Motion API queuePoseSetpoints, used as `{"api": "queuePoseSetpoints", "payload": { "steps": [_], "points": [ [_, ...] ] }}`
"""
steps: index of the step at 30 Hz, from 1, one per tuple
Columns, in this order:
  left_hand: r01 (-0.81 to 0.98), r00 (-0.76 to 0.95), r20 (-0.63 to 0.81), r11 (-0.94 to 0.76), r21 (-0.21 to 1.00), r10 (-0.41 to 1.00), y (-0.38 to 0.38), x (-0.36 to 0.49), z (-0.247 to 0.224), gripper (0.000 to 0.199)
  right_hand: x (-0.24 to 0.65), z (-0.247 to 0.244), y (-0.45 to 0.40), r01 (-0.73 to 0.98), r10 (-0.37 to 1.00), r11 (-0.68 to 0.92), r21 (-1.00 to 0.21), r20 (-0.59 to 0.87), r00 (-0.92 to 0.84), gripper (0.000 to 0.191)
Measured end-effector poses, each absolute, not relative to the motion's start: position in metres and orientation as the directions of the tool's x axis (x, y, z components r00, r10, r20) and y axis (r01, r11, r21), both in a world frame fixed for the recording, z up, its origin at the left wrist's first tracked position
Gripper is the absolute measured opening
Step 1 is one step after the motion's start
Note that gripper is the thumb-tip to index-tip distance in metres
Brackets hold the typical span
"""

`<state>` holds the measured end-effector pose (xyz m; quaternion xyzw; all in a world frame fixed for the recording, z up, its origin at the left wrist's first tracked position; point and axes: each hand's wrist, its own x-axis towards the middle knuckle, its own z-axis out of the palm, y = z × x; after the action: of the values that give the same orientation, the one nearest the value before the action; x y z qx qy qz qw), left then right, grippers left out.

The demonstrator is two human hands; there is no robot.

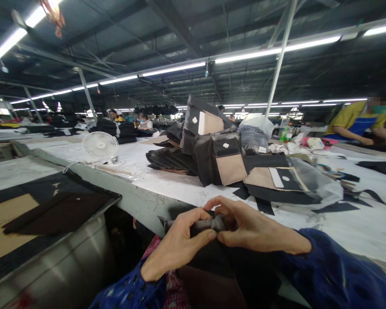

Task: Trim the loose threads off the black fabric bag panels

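At the near edge of the long white-topped counter (347,225), a dark cloth piece with a grey, fuzzy rolled edge (199,226) is pinched by both hands: the left hand (182,240) nips the roll between thumb and fingers, and the right hand (251,225) does likewise just beside it, the thumb tips nearly meeting. The cloth's lower part appears to hang past that edge toward the person's lap, so its weight could pull the roll loose if either pinch slackened. Uneven pressure from the two thumbs might also leave the roll crooked. Farther back from the edge, a leaning pile of black and tan fabric pouches (225,159) looks unsteady; a nudge at its base could topple it. Near the right hand lie loose black fabric strips (264,205), which the blue patterned right sleeve (337,270) could catch and drag off the counter.
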<state>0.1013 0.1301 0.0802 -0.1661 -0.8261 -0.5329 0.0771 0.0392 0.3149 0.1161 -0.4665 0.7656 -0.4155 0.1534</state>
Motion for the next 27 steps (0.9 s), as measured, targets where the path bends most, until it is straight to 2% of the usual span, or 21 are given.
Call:
{"api": "queuePoseSetpoints", "payload": {
  "steps": [6,9,12,15,18,21,24,27],
  "points": [
    [0.357,-0.928,0.294,0.327,0.875,0.227,0.128,0.100,0.079,0.020,0.028,0.110,0.313,-0.393,-0.880,0.131,-0.910,0.076,-0.469,0.044],
    [0.359,-0.928,0.301,0.303,0.883,0.221,0.128,0.100,0.079,0.022,0.026,0.112,0.314,-0.331,-0.901,0.104,-0.938,0.052,-0.431,0.044],
    [0.355,-0.930,0.299,0.322,0.878,0.212,0.129,0.102,0.080,0.017,0.025,0.113,0.315,-0.392,-0.903,0.094,-0.915,0.088,-0.421,0.049],
    [0.402,-0.914,0.344,0.377,0.834,0.213,0.130,0.107,0.083,0.012,0.025,0.111,0.316,-0.500,-0.864,0.119,-0.858,0.158,-0.477,0.043],
    [0.448,-0.894,0.385,0.415,0.792,0.229,0.130,0.110,0.084,0.013,0.026,0.109,0.320,-0.487,-0.862,0.137,-0.863,0.138,-0.487,0.038],
    [0.438,-0.891,0.434,0.500,0.747,0.132,0.132,0.110,0.080,0.014,0.031,0.110,0.324,-0.516,-0.863,0.158,-0.842,0.136,-0.487,0.033],
    [0.422,-0.856,0.517,0.577,0.699,-0.001,0.137,0.108,0.074,0.011,0.040,0.111,0.323,-0.614,-0.818,0.230,-0.755,0.192,-0.542,0.029],
    [0.431,-0.837,0.546,0.578,0.693,-0.030,0.142,0.107,0.074,0.017,0.045,0.109,0.318,-0.671,-0.784,0.243,-0.700,0.265,-0.561,0.029]
  ]
}}
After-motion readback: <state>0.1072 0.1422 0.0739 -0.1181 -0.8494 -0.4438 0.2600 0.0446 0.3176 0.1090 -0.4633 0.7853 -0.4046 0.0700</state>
